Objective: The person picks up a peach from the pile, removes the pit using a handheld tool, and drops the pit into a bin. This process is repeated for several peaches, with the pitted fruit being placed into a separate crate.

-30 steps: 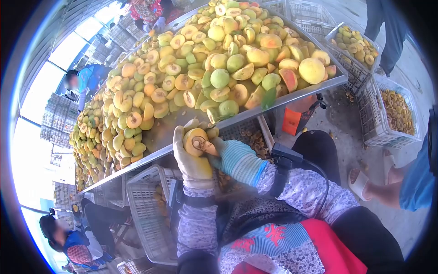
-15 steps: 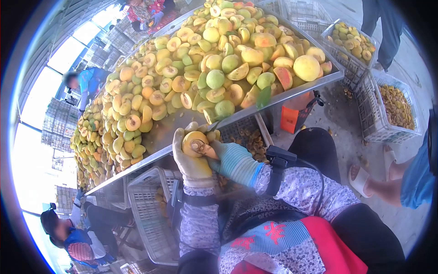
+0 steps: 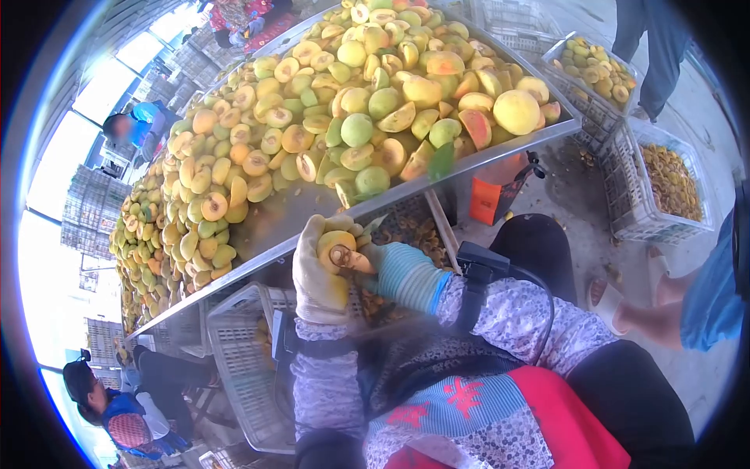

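Observation:
My left hand (image 3: 319, 273), in a pale work glove stained yellow, is closed around a yellow halved peach (image 3: 334, 242) with its cut face turned up. My right hand (image 3: 402, 273), in a blue striped glove with grey fingers, is closed and pressed to the peach from the right. In it is a small pitting tool (image 3: 355, 259), tan where it shows; its tip sits at the middle of the peach and the rest is hidden by the fingers. Both hands are just in front of the metal tray's edge (image 3: 406, 186).
Whole and halved peaches (image 3: 297, 137) are heaped on the tray. A plastic crate (image 3: 254, 367) stands below left, and scraps (image 3: 398, 234) lie under my hands. Crates of peaches (image 3: 594, 74) and scraps (image 3: 670, 184) stand right. An orange-and-black bag (image 3: 492, 191) hangs by the tray. People are around.
The tool's tip has turned within the peach, and its curved end shows less now. Both hands stay together at the tray edge. The whole view has shifted slightly.

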### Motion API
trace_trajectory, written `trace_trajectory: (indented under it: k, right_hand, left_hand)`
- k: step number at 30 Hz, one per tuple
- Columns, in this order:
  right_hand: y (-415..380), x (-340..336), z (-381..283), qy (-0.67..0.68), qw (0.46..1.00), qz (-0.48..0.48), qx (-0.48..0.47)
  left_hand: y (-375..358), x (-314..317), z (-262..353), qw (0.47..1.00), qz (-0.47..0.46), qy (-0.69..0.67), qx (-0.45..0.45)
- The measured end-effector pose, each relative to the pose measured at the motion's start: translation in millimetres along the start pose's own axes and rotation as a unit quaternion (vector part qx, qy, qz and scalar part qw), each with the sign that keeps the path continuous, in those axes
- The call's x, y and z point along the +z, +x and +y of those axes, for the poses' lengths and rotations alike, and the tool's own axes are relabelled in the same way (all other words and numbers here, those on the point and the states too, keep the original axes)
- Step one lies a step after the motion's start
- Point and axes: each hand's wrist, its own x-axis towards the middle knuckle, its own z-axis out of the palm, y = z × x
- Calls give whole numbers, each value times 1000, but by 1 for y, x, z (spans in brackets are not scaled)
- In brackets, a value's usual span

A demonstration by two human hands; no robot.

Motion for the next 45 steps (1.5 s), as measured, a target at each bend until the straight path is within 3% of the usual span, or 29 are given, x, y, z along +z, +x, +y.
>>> trace_trajectory:
  k: [4, 5, 6, 7, 8, 10, 12, 14, 16, 18, 19, 21, 25, 27, 28, 30, 33, 37, 39, 40, 41, 43, 44, 45]
  right_hand:
    - [-2, 10, 1, 80, 997, -7, 3]
    - [-2, 16, 2, 180, 983, 7, -20]
    - [-2, 20, 1, 279, 959, 21, -43]
    - [-2, 22, 0, 280, 959, 22, -44]
    - [0, 23, -2, 316, 948, 8, -38]
    - [0, 22, -1, 354, 935, -6, -29]
    - [0, 16, 2, 216, 976, -16, -33]
    - [-4, 11, 1, 167, 985, -21, -25]
    - [-6, 10, 2, 115, 993, -27, -20]
    - [-9, 11, 1, 275, 957, -47, -73]
    - [-10, 5, 0, 275, 957, -47, -75]
    - [-15, -6, -3, 300, 940, -150, -56]
    - [-14, 9, -2, 285, 947, -139, -53]
    - [-29, 1, -7, 450, 868, -201, -50]
    - [-29, -5, -10, 450, 869, -200, -51]
    - [-25, -16, -13, 462, 838, -286, 50]
    - [-25, -14, -8, 505, 800, -316, 79]
    - [-23, 2, -13, 446, 860, -238, 67]
    - [-15, 11, 2, 319, 920, -221, -62]
    - [-13, 11, 5, 250, 937, -209, -127]
    - [-15, 9, 9, 249, 938, -208, -127]
    - [-26, -13, -9, 406, 861, -294, 87]
    - [-23, -11, -8, 405, 862, -293, 85]
    - [-20, -6, -4, 303, 929, -212, 13]
  left_hand:
    - [-6, 9, 15, 997, -56, 48, 20]
    - [-4, 11, 9, 997, -56, 48, 20]
    - [-1, 15, -1, 993, 3, 58, 106]
    - [1, 19, -6, 977, 61, 68, 193]
    - [1, 20, -5, 977, 59, 69, 195]
    - [-4, 26, 1, 986, 67, 54, 143]
    - [-2, 24, 5, 985, 62, 81, 136]
    - [-1, 21, 5, 984, 27, 155, 79]
    - [1, 20, 5, 987, 15, 138, 83]
    - [4, 16, 4, 997, -24, 16, 73]
    - [4, 15, 6, 997, -24, 16, 74]
    - [2, 13, 8, 995, -48, 21, 81]
    - [-1, 8, 6, 992, -68, 37, 100]
    - [-1, 14, 4, 990, -72, 45, 116]
    - [0, 13, 4, 990, -73, 45, 116]
    - [1, 10, 5, 991, -99, 34, 85]
    - [-1, 15, 6, 996, -84, -10, 39]
    - [4, 10, 11, 991, -120, -3, 61]
    - [5, 9, 17, 968, -181, 165, 60]
    - [3, 8, 15, 968, -181, 164, 60]
    - [2, 8, 12, 980, -159, 110, 46]
    - [3, 8, 5, 990, -140, -24, 13]
    - [4, 8, 4, 990, -142, -23, 15]
    - [3, 12, 4, 993, -99, -60, 13]
